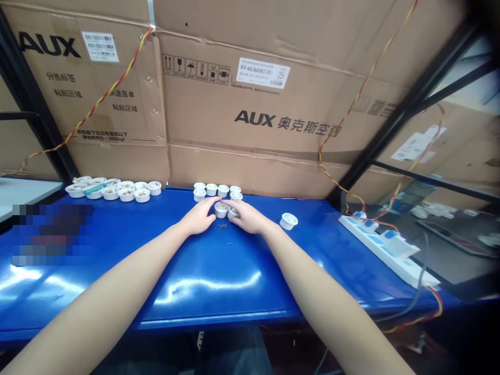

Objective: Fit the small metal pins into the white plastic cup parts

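Note:
In the middle of the blue table, two small round white plastic tubs stand side by side between my hands. My left hand (200, 216) curves round the left tub (221, 209), fingers behind it and thumb near its front. My right hand (248, 216) is cupped on the right tub (233, 212) and hides part of it; its thumb lies in front. Several more white tubs (211, 189) stand just behind in a cluster. In front of my hands lie a few tiny dark screw-like pieces (222, 226), with another one (229, 244) closer to me.
A single lidded tub (288, 221) stands to the right. At back left are several open tubs (110, 193) with small brass-coloured contents and a teal strip across them. A white power strip (386, 250) lines the right edge. Cardboard boxes (250, 156) wall off the back, with twisted wires hanging.

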The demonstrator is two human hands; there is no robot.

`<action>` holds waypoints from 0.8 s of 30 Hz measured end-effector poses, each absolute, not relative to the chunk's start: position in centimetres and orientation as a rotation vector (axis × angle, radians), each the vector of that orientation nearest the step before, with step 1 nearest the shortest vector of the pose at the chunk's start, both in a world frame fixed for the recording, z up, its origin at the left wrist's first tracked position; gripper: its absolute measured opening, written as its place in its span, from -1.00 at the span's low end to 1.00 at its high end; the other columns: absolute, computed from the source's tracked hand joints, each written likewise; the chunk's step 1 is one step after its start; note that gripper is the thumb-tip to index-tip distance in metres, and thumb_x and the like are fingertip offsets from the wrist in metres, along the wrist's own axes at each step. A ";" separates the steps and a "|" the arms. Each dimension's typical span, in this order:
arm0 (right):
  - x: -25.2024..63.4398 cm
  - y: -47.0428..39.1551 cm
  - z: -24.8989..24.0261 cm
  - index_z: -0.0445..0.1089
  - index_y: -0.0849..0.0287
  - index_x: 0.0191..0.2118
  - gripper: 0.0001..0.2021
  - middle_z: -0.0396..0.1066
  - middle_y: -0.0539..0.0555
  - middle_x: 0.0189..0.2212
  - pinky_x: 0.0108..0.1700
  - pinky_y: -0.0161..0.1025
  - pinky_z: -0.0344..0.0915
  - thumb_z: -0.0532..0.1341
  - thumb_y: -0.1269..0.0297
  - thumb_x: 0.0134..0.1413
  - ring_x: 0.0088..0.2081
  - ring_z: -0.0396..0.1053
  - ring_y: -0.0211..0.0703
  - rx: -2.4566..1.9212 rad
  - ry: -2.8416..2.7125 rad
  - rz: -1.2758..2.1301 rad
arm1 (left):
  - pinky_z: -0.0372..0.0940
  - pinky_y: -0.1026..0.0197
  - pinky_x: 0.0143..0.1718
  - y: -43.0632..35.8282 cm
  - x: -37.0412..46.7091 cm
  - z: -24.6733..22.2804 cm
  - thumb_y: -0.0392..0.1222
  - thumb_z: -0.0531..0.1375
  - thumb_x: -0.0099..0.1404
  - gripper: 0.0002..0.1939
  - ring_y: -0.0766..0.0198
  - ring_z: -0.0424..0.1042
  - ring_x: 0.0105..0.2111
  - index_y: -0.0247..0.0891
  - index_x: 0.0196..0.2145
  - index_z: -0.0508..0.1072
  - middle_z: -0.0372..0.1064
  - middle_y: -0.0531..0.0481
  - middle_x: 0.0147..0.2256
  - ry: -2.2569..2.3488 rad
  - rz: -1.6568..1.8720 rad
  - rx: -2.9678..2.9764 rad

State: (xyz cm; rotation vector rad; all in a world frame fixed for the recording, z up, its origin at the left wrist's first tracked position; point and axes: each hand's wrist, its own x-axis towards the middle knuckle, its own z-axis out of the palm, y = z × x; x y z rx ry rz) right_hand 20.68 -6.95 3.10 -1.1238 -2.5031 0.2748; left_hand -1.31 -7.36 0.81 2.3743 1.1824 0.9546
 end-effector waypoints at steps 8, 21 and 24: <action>20.7 -6.3 2.3 0.24 0.12 0.22 -0.34 0.42 0.15 0.00 0.05 -0.10 0.26 0.34 0.31 -0.05 -0.02 0.37 -0.02 -1.197 -2.276 0.480 | 0.28 -0.01 0.07 -7.9 -1.3 1.4 -0.12 0.15 0.24 -0.62 0.01 0.38 0.05 -0.21 0.01 0.34 0.39 -0.14 0.04 1.400 0.885 2.337; 20.9 -5.7 2.3 0.42 0.16 -0.08 -0.54 0.49 0.03 -0.18 -0.08 -0.22 0.29 0.39 0.26 -0.21 -0.17 0.41 -0.14 -1.217 -2.107 0.579 | 0.31 0.05 0.01 -7.3 -1.7 1.8 -0.08 0.31 0.12 -0.45 0.05 0.45 -0.02 -0.15 0.06 0.30 0.48 -0.06 -0.03 1.331 0.936 2.167; 21.1 -6.0 3.0 0.42 0.17 -0.06 -0.56 0.46 0.06 -0.11 -0.03 -0.21 0.28 0.36 0.36 -0.18 -0.11 0.40 -0.11 -1.172 -2.107 0.436 | 0.31 0.07 0.04 -7.3 -1.8 1.8 -0.14 0.29 0.13 -0.54 0.08 0.44 -0.02 -0.16 0.00 0.38 0.46 -0.03 -0.01 1.254 0.980 2.305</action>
